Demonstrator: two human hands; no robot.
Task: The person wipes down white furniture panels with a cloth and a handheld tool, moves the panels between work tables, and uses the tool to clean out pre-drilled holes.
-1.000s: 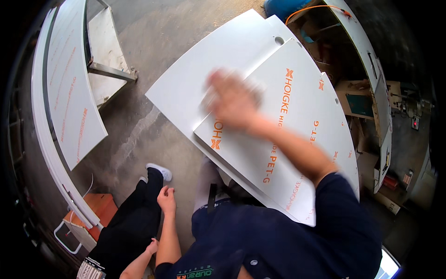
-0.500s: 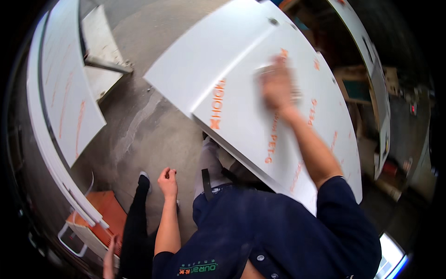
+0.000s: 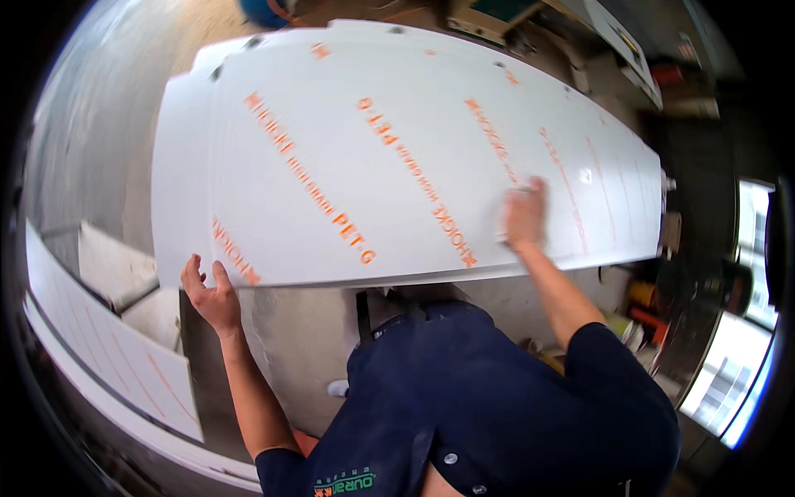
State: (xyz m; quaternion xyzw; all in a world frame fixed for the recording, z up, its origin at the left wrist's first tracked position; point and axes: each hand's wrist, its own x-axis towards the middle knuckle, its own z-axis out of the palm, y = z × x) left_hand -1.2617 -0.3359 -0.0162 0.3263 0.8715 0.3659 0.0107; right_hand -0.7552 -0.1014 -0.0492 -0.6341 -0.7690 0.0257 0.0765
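Observation:
A large white panel, with orange print across its top, lies in front of me. It seems to rest on other white sheets whose edges show at the far left. My right hand is pressed on the panel right of its middle, the arm reaching across the near edge. Something pale shows around its fingers, like a wad of white cloth, but blur hides what kind. My left hand is at the near left corner, fingers apart and holding nothing; whether the fingertips touch the edge I cannot tell.
At the lower left stand more white panels with orange marks, beside a pale board. A blue round object is at the far side. Shelving and a wooden box stand beyond the panel. Bright windows are at the right.
My view and body have turned rightward, so the panel now lies across in front of me. The right hand has come nearer along the panel. My left hand has risen from my side to the panel's corner.

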